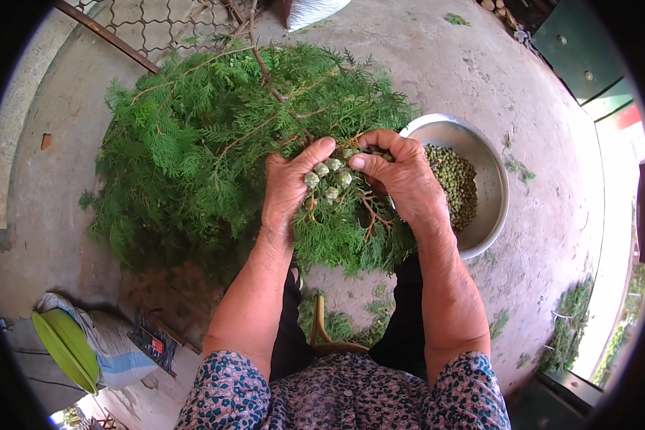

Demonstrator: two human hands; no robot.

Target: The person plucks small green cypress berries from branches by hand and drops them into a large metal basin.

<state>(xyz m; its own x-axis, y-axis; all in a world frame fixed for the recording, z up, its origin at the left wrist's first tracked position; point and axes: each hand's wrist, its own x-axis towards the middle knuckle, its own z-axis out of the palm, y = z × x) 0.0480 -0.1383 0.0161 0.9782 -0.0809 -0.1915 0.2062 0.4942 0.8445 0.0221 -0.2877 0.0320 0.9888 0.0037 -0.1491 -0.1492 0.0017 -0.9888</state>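
Note:
A big heap of feathery green cypress branches [186, 158] lies in front of me. My left hand [288, 188] is closed round a sprig at the heap's near right side, thumb on top, its other fingers hidden in the foliage. Right beside that thumb sits a cluster of round, pale green cones [332, 174]. My right hand [412, 179] pinches a small green cone [349, 153] at the cluster's upper edge between thumb and forefinger. Close by on the right, partly behind my right hand, a metal bowl [500, 179] holds many loose green cones [457, 190].
Bits of greenery [519, 170] are scattered on the concrete floor [545, 215]. A bright green basin [64, 347] and a pale sack [115, 351] are at the lower left. A white sack [315, 13] lies at the far edge, and a green metal door [577, 54] at the far right.

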